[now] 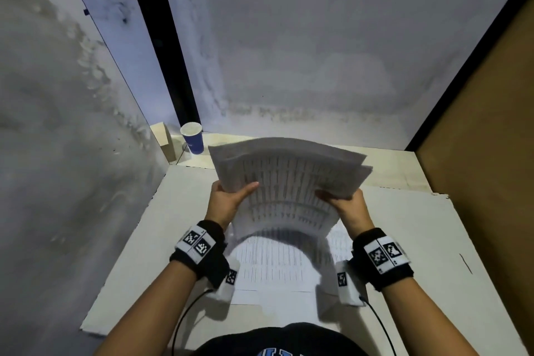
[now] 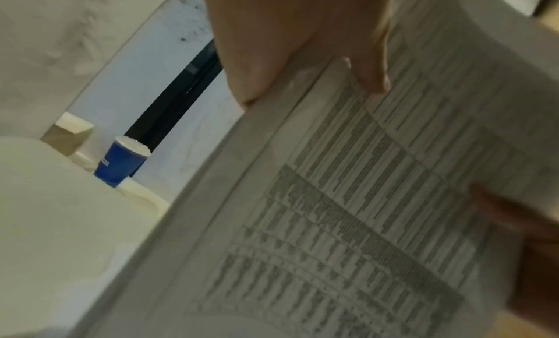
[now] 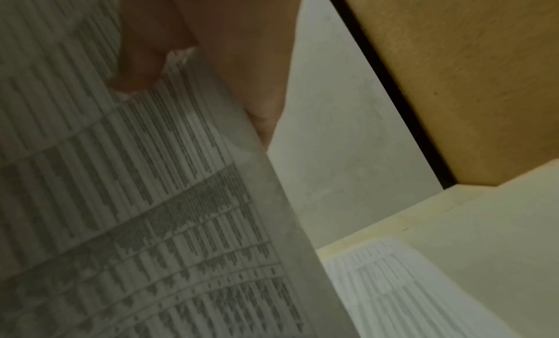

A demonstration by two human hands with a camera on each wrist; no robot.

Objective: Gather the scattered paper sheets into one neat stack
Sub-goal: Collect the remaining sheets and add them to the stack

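Note:
I hold a bundle of printed sheets upright above the table, their lower edges curling down onto the surface. My left hand grips the bundle's left edge, thumb on the near face. My right hand grips the right edge the same way. The bundle's top edges are fanned and uneven. More printed sheets lie flat on the table under the bundle. In the left wrist view my left hand's thumb presses on the sheets. In the right wrist view my right hand's thumb pinches the sheets, and one flat sheet shows below.
A blue paper cup stands at the table's back left beside a small wooden block. A white board covers the table. A grey wall lies behind and to the left, a brown panel on the right.

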